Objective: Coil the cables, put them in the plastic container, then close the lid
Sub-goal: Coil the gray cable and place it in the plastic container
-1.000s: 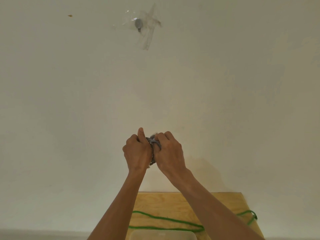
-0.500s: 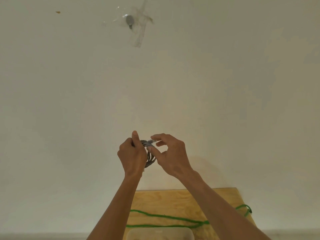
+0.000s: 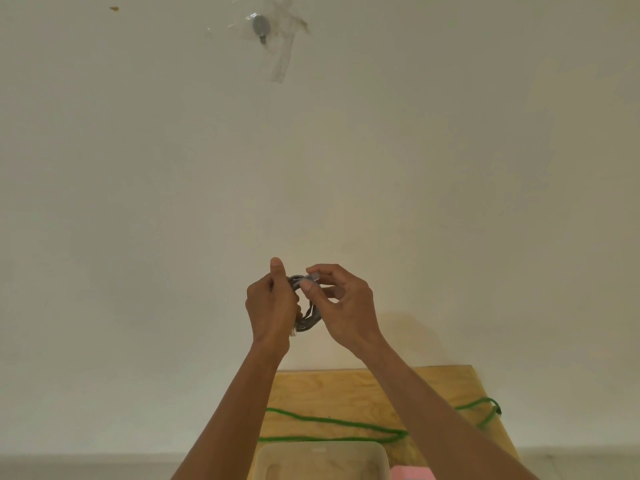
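Observation:
A small coil of grey cable [image 3: 306,318] hangs in the air in front of a pale wall, well above the table. My left hand [image 3: 272,304] grips the coil's left side, thumb pointing up. My right hand [image 3: 341,303] pinches the cable's end with its plug between thumb and forefinger at the top of the coil. A long green cable [image 3: 332,429] lies uncoiled across the wooden table [image 3: 346,386] below. The open clear plastic container [image 3: 322,459] stands at the table's near edge, partly cut off by the frame. No lid can be made out.
A pink thing [image 3: 412,472] peeks in right of the container. The green cable's end loops near the table's right edge [image 3: 491,408]. A grey hook under clear tape [image 3: 261,27] sticks to the wall high up.
My hands were pressed together around the coil a second ago. My right hand has since come off the bundle and now pinches only the cable's end at the top.

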